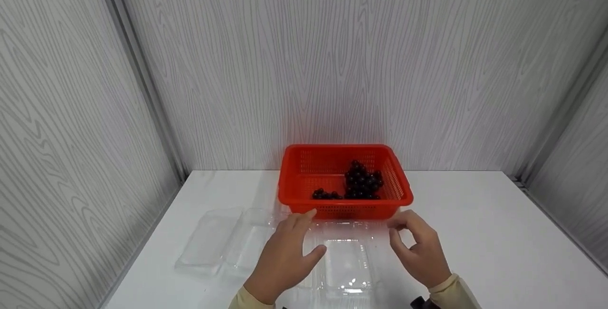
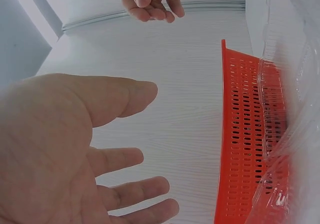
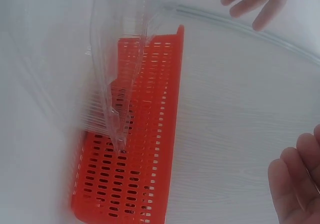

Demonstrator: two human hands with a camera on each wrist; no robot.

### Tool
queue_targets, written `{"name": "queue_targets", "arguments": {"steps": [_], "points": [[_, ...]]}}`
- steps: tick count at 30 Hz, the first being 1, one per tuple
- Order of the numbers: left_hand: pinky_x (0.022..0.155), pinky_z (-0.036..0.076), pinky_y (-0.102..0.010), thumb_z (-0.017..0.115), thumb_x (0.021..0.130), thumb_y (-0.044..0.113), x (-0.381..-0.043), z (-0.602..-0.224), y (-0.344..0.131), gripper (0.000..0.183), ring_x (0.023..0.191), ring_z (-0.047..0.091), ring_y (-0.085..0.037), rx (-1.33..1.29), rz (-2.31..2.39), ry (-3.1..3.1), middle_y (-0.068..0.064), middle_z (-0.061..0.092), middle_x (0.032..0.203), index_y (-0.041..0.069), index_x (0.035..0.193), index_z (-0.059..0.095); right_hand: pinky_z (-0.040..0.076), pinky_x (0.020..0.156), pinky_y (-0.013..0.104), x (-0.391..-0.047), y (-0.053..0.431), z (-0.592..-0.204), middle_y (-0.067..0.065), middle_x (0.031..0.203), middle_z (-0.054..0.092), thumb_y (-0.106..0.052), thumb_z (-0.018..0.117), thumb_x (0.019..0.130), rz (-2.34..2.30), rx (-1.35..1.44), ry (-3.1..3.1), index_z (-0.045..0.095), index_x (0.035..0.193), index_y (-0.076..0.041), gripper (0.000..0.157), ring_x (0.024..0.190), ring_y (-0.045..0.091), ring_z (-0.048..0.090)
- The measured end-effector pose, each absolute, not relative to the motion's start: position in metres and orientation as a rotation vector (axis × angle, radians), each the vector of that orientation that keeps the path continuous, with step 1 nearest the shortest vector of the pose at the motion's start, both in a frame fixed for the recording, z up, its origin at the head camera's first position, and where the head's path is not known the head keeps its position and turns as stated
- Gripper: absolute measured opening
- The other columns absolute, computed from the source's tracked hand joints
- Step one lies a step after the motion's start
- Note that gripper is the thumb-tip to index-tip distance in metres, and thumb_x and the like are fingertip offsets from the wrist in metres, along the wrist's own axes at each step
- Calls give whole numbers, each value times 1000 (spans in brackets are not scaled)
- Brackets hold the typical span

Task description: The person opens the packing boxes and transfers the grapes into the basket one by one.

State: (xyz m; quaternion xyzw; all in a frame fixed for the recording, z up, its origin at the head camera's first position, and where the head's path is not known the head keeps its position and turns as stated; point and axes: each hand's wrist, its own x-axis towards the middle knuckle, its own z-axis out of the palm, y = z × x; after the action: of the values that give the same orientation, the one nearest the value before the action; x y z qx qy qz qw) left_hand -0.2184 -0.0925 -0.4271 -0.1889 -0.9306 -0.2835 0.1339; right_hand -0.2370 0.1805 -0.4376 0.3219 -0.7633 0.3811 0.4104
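Note:
My left hand [image 1: 285, 257] hovers over the clear plastic clamshell boxes with its fingers extended and the thumb spread apart; it holds nothing. To the right, my right hand [image 1: 420, 247] is raised beside the nearer clear box [image 1: 346, 264], fingers loosely bent and nothing visible between them. That box lies opened on the table in front of the red basket [image 1: 345, 209]. A second opened clear box [image 1: 209, 240] lies further left, partly covered by my left hand. Inside the basket are a large bunch of dark grapes [image 1: 363, 181] and a smaller bunch of grapes [image 1: 326, 194].
The white table [image 1: 475, 233] reaches back to a wood-grained panel [image 1: 332, 62], with the basket close against it. Another panel [image 1: 61, 133] borders the left side. In both wrist views, transparent plastic overlaps part of the basket.

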Motion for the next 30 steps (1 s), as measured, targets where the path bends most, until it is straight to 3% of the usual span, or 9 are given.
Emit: {"name": "queue_targets", "arguments": {"steps": [9,18,30], "points": [[93,46,-49,64,86,40,-217,-428,-96,64,118,49,-25,-497,-804,-2674,-3,51,127,20,142,42,45,81,14,-250,193,-457,-5,92,62,11,64,73,925,766,-1916,64,95,-12,32,85,11,55],[93,46,-49,65,86,40,-219,-425,-98,63,118,49,-26,-500,-811,-2659,-3,52,124,19,141,43,46,78,12,-232,181,-436,3,87,61,18,64,69,921,764,-1899,63,90,-3,30,79,15,56],[91,47,-47,65,86,39,-221,-423,-97,64,116,50,-26,-511,-787,-2637,-5,52,122,18,141,43,49,78,13,-254,194,-457,-8,93,61,10,67,73,895,758,-1945,64,97,-14,34,82,8,57]]}}
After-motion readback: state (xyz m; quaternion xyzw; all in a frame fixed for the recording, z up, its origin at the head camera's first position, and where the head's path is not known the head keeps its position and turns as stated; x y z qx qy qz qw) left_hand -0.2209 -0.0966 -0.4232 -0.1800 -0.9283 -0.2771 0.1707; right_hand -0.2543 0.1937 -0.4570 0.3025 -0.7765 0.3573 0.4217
